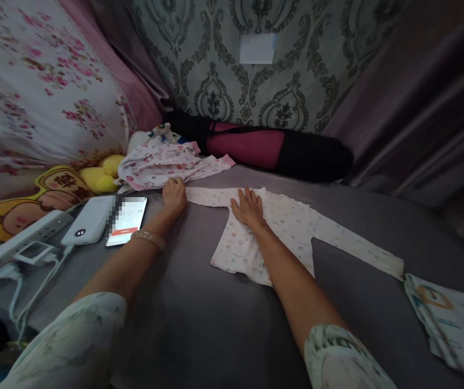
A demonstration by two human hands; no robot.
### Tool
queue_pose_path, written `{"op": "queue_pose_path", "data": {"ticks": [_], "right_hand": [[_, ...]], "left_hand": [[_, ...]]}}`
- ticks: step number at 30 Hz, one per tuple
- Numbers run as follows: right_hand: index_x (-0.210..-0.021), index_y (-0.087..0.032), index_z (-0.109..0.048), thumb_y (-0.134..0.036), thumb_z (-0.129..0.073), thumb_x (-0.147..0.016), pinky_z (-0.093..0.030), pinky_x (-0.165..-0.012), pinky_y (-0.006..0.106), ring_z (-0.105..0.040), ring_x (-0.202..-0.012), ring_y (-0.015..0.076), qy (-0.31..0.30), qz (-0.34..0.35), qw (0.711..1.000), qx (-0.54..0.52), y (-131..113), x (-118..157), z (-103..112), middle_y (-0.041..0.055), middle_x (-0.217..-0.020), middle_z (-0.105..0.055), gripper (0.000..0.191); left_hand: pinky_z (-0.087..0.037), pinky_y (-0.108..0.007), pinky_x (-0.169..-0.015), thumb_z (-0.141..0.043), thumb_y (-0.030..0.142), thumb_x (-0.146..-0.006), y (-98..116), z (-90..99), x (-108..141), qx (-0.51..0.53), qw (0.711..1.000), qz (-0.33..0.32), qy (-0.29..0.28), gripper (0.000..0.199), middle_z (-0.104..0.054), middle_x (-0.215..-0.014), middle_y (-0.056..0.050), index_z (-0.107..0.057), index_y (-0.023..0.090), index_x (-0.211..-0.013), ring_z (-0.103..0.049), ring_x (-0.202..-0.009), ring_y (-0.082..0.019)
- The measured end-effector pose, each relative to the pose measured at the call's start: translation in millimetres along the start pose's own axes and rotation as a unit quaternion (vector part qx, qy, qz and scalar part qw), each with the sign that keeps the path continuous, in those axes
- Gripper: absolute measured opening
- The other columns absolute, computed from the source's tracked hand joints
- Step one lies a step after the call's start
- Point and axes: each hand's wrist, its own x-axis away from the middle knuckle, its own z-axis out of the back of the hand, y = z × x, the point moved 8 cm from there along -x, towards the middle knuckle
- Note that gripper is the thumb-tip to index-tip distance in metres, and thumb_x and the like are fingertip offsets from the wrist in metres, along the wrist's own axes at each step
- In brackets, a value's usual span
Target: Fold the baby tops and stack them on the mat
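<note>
A small white long-sleeved shirt (284, 227) with a faint print lies spread on the grey bed sheet (183, 302), both sleeves stretched out sideways. The fingers of my left hand (174, 194) are closed round the cuff of the sleeve on the left. My right hand (248, 208) rests flat on the shirt near that sleeve's shoulder, fingers stretched out. The other sleeve reaches right, its cuff close to a folded printed cloth (450, 324).
Behind the shirt lie a heap of printed clothes (154, 162) and a long black and magenta bag (256, 146). On the left are a phone (132, 219), a white power bank (89, 219), a power strip (25, 248) with cables, and a yellow plush toy (100, 175).
</note>
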Motion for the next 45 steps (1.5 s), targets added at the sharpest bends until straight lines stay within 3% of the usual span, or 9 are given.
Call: {"op": "queue_pose_path", "data": {"ticks": [3,9,12,17,28,32,36,40,45], "right_hand": [[-0.149,-0.018,-0.032,-0.052,-0.027,-0.096,-0.010,-0.115,0.047,-0.018,-0.143,0.0281,0.004,-0.001,1.000,0.001,-1,0,1,0.0104,-0.156,-0.026,0.063],[-0.150,-0.018,-0.029,-0.044,-0.032,-0.096,-0.011,-0.115,0.047,-0.016,-0.144,0.0289,-0.010,0.017,0.999,0.029,-2,6,4,0.0114,-0.157,-0.023,0.061],[-0.151,-0.015,-0.028,-0.037,-0.039,-0.092,-0.011,-0.115,0.046,-0.014,-0.145,0.0295,-0.028,0.028,0.998,0.057,-1,6,2,0.0115,-0.159,-0.019,0.064],[-0.150,-0.018,-0.029,-0.038,-0.029,-0.096,-0.013,-0.114,0.047,-0.018,-0.144,0.0289,-0.008,0.023,0.999,0.043,-1,5,3,0.0114,-0.158,-0.023,0.058],[-0.149,-0.017,-0.033,-0.049,-0.024,-0.098,-0.011,-0.114,0.048,-0.019,-0.143,0.0301,0.005,0.013,1.000,0.013,-2,0,2,0.0130,-0.156,-0.026,0.061],[-0.149,-0.017,-0.033,-0.050,-0.025,-0.097,-0.011,-0.114,0.048,-0.018,-0.143,0.0301,0.006,0.012,1.000,0.004,-1,0,1,0.0122,-0.157,-0.025,0.061],[-0.148,-0.018,-0.034,-0.049,-0.027,-0.097,-0.009,-0.114,0.048,-0.017,-0.143,0.0293,0.010,0.011,1.000,-0.010,-2,1,2,0.0116,-0.156,-0.026,0.060],[-0.150,-0.015,-0.029,-0.050,-0.027,-0.097,-0.012,-0.116,0.043,-0.018,-0.144,0.0249,-0.006,0.014,0.996,-0.085,2,2,10,0.0101,-0.156,-0.027,0.063],[-0.144,-0.017,-0.039,-0.035,-0.027,-0.099,-0.036,-0.105,0.030,-0.046,-0.129,0.0166,0.094,-0.027,0.963,-0.251,58,27,51,0.0089,-0.143,-0.048,0.050]], "left_hand": [[-0.035,-0.055,-0.099,-0.034,0.018,-0.091,38,5.2,4,-0.021,0.997,-0.066,0.025,0.038,-0.054,-0.127,-0.025,-0.054,0.009,-0.121,-0.045,-0.125,-0.039],[-0.030,-0.043,-0.109,-0.024,0.034,-0.099,156,-38.7,41,0.075,0.952,-0.277,-0.111,0.046,-0.053,-0.138,-0.015,-0.046,0.012,-0.134,-0.047,-0.127,-0.026],[-0.031,-0.043,-0.108,-0.016,0.034,-0.100,177,-55.6,51,0.082,0.947,-0.283,-0.131,0.050,-0.049,-0.142,-0.014,-0.047,0.014,-0.135,-0.044,-0.130,-0.025],[-0.028,-0.045,-0.112,-0.015,0.033,-0.100,158,-66.9,47,0.065,0.952,-0.266,-0.139,0.053,-0.042,-0.148,-0.015,-0.042,0.012,-0.140,-0.036,-0.137,-0.026],[-0.022,-0.045,-0.115,-0.018,0.035,-0.098,39,-52.6,12,-0.010,0.972,-0.174,-0.156,0.057,-0.033,-0.152,-0.017,-0.036,0.006,-0.144,-0.028,-0.142,-0.027],[-0.018,-0.047,-0.115,-0.021,0.041,-0.098,9,-42.2,0,-0.059,0.980,-0.148,-0.116,0.060,-0.035,-0.151,-0.019,-0.037,0.005,-0.143,-0.030,-0.141,-0.029],[-0.020,-0.048,-0.114,-0.021,0.041,-0.098,4,-37.3,0,-0.050,0.985,-0.143,-0.088,0.058,-0.041,-0.148,-0.017,-0.040,0.008,-0.141,-0.035,-0.139,-0.027],[-0.025,-0.050,-0.111,-0.028,0.037,-0.096,16,-12.9,12,-0.020,0.987,-0.159,0.007,0.052,-0.041,-0.146,-0.021,-0.042,0.008,-0.137,-0.036,-0.136,-0.031],[-0.033,-0.055,-0.100,-0.039,0.037,-0.093,32,14.5,41,-0.012,0.991,-0.131,0.021,0.041,-0.049,-0.135,-0.022,-0.054,0.014,-0.123,-0.038,-0.130,-0.039]]}}
